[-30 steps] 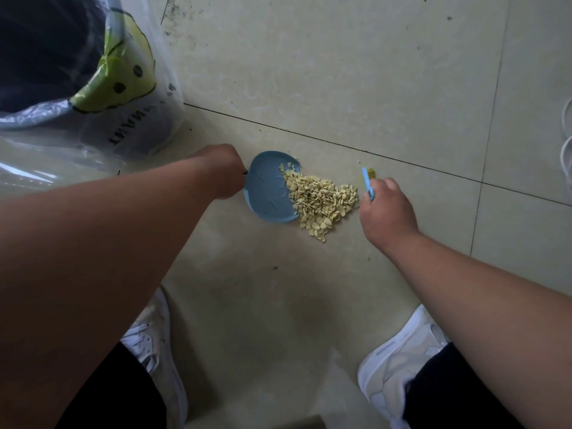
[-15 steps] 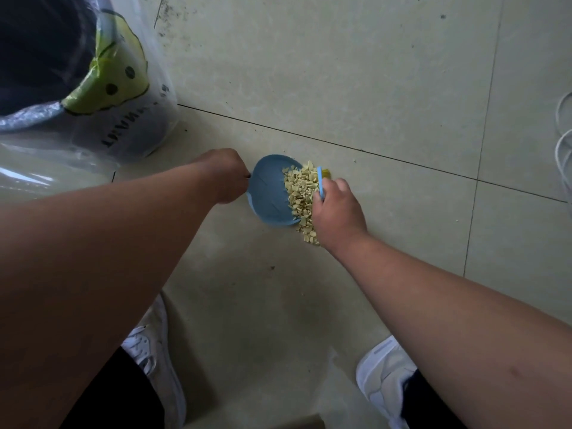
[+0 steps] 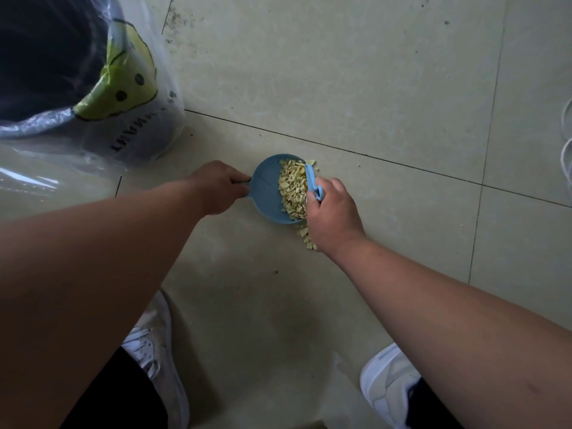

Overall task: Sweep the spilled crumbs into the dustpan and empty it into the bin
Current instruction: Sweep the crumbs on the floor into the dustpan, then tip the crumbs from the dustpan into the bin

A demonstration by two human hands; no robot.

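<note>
A small round blue dustpan (image 3: 266, 187) lies on the tiled floor, and my left hand (image 3: 216, 187) grips its handle from the left. Pale yellow crumbs (image 3: 294, 190) are heaped in the pan's right half. My right hand (image 3: 332, 212) holds a small blue brush (image 3: 313, 182) against the pan's right edge, pressing on the heap. A few crumbs (image 3: 308, 238) lie on the floor just below the pan, partly hidden by my right hand. The bin (image 3: 46, 57), dark inside and lined with a clear plastic bag, stands at the upper left.
The clear bag with a green print (image 3: 123, 78) spreads over the floor left of the pan. My two white shoes (image 3: 154, 345) (image 3: 390, 379) stand at the bottom. White cables (image 3: 566, 144) lie at the right edge. Stray crumbs (image 3: 358, 165) dot the tiles.
My right hand has swept the brush leftward from the pile's right side up to the pan, pushing the spread crumbs into the dustpan. My left hand has kept hold of the handle.
</note>
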